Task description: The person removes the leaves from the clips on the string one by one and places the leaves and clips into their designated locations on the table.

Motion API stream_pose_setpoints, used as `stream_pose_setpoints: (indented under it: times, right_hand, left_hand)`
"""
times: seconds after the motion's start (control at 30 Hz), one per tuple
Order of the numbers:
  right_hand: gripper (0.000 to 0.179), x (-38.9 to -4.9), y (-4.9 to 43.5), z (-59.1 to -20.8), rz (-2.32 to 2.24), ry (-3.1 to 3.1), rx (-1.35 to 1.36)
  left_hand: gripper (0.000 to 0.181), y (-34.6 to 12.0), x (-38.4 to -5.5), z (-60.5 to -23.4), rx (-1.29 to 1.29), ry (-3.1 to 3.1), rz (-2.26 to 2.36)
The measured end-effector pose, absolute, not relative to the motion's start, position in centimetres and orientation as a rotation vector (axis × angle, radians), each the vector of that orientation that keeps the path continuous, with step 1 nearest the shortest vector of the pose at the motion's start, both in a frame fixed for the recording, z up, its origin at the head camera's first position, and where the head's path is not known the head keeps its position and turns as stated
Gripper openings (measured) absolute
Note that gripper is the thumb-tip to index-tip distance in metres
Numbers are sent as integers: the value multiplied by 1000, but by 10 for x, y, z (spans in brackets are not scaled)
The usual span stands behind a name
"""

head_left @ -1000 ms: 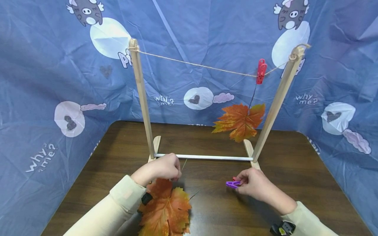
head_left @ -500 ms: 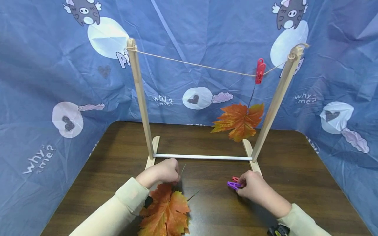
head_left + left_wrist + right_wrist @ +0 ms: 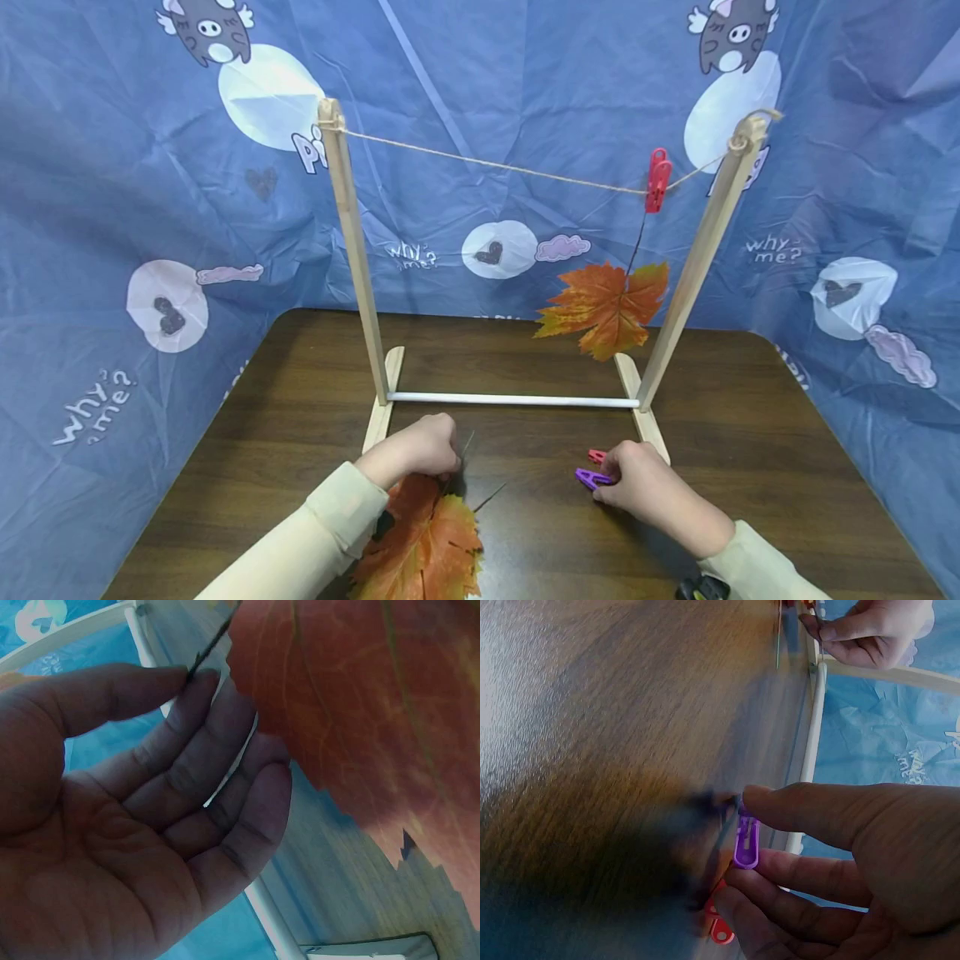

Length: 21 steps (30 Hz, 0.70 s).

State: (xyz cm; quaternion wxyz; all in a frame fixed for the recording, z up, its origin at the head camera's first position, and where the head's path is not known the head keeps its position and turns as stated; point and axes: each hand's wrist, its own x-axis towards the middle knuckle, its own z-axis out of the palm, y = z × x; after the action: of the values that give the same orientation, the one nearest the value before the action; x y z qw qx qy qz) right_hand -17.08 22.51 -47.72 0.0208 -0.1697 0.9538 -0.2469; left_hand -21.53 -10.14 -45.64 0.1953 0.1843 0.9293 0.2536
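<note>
My left hand (image 3: 420, 447) pinches the thin dark stem (image 3: 212, 649) of an orange maple leaf (image 3: 431, 546) between thumb and forefinger. The other fingers lie loosely curved beside the leaf in the left wrist view. A second stem (image 3: 490, 497) sticks out to the right from beneath that leaf. Over on the right, my right hand (image 3: 639, 482) holds a purple clothespin (image 3: 746, 844) between thumb and fingers, low over the table. Just behind it is a red clothespin (image 3: 721, 931), close by the lower fingers, which partly cover it.
Across the table (image 3: 525, 467) stands a wooden frame (image 3: 358, 267) with a white crossbar (image 3: 513, 401). A twine line (image 3: 495, 166) joins its post tops. From it a red clothespin (image 3: 657, 182) holds another maple leaf (image 3: 607, 308) by its stem. A blue printed cloth (image 3: 480, 92) hangs behind.
My left hand has come down toward me, with the stem still pinched. My right hand has shifted slightly nearer, and the purple clothespin now shows a wider gap from the red one.
</note>
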Motion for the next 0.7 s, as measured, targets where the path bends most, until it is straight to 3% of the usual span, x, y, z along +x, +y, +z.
stream_pose_setpoints:
  times: [0.17,0.4,0.7]
  right_hand:
    - [31,-171,226,-480,-738,2955,-541]
    - [17,-174,231,-471,-850,2887,-534]
    - [35,-179,240,-445,-1030,2922,-455]
  left_hand:
    - [28,-102,-213,-457,524,2594,716]
    - [34,-107,-216,-457,650,2669,772]
    - [6,-109,-223,-448,695,2755,948]
